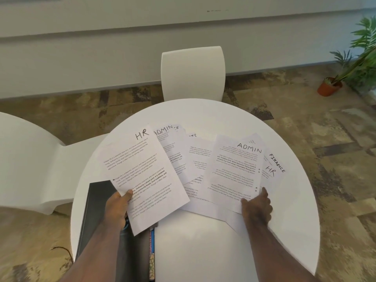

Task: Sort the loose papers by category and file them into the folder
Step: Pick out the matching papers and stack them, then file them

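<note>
Loose printed sheets lie fanned across the round white table (203, 112). My left hand (117, 208) grips the lower edge of a sheet headed HR (142, 171), thumb on top, lifted over the others. My right hand (257, 206) lies on the bottom edge of a sheet headed ADMIN (234, 169); whether it pinches or only presses I cannot tell. Behind lie another ADMIN sheet (168, 139) and, at the far right, sheets headed FINANCE (277, 162) and HR (270, 171). A dark folder (95, 202) lies at the table's left, under my left hand.
A white chair (193, 72) stands behind the table and another (26, 159) to its left. A potted plant (329, 86) sits on the patterned carpet at the far right. A coloured tab edge (152, 257) shows beside the folder.
</note>
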Action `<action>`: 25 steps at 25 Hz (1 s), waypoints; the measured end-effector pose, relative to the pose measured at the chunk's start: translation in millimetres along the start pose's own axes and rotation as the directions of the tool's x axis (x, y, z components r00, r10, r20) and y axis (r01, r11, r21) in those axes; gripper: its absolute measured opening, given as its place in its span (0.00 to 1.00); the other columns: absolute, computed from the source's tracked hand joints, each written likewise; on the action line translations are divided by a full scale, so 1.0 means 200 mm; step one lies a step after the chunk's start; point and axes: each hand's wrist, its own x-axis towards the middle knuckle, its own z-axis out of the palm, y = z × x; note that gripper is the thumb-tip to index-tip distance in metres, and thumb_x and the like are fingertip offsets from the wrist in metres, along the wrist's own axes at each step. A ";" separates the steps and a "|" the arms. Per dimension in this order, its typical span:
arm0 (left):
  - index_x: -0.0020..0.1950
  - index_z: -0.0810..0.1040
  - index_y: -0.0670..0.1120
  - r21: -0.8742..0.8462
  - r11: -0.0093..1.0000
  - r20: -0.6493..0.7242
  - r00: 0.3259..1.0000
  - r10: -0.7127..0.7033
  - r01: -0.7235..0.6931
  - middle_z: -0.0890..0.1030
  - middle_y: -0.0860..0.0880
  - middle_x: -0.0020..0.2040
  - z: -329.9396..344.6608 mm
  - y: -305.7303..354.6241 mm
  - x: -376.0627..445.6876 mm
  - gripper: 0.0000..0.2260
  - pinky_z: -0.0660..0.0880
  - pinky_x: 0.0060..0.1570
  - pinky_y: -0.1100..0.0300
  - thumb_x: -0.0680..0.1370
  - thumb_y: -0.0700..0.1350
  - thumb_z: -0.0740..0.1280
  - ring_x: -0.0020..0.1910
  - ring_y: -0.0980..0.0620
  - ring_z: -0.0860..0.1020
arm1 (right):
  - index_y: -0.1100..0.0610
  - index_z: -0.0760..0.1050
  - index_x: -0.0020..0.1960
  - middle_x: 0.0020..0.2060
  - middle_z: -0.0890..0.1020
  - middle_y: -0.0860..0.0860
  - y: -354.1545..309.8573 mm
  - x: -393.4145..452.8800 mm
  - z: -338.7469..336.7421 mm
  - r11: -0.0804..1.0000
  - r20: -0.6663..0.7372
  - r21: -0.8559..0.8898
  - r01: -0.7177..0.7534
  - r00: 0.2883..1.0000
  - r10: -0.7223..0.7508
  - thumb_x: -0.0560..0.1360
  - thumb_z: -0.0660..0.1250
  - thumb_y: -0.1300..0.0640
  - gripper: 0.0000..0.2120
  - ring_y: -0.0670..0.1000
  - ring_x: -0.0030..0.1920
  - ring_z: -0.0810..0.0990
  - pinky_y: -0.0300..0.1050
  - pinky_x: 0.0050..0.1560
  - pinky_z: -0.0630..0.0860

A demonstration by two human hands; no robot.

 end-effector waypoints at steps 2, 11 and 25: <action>0.52 0.80 0.46 0.016 1.000 0.000 1.000 -0.004 0.004 0.85 0.45 0.52 0.00 0.00 0.00 0.03 0.79 0.51 0.45 0.80 0.40 0.68 0.52 0.43 0.82 | 0.56 0.65 0.72 0.63 0.79 0.61 0.05 0.04 -0.03 0.974 0.021 0.222 -0.051 0.999 0.048 0.73 0.73 0.60 0.31 0.62 0.63 0.77 0.51 0.62 0.72; 0.53 0.81 0.45 0.029 0.999 0.084 0.996 -0.019 0.016 0.85 0.47 0.50 0.10 -0.02 -0.05 0.04 0.79 0.41 0.52 0.80 0.40 0.68 0.48 0.45 0.83 | 0.59 0.82 0.50 0.47 0.85 0.54 0.50 0.04 -0.20 0.911 0.199 0.409 -0.042 0.979 -0.044 0.76 0.71 0.61 0.04 0.56 0.48 0.82 0.50 0.55 0.78; 0.51 0.81 0.45 0.105 0.994 0.181 0.983 0.011 -0.030 0.85 0.45 0.52 0.27 0.00 -0.11 0.03 0.78 0.56 0.42 0.80 0.40 0.69 0.51 0.42 0.83 | 0.48 0.77 0.58 0.55 0.80 0.51 0.78 -0.07 -0.47 0.903 0.107 -0.406 0.139 0.989 -0.104 0.74 0.65 0.43 0.16 0.55 0.56 0.76 0.50 0.59 0.74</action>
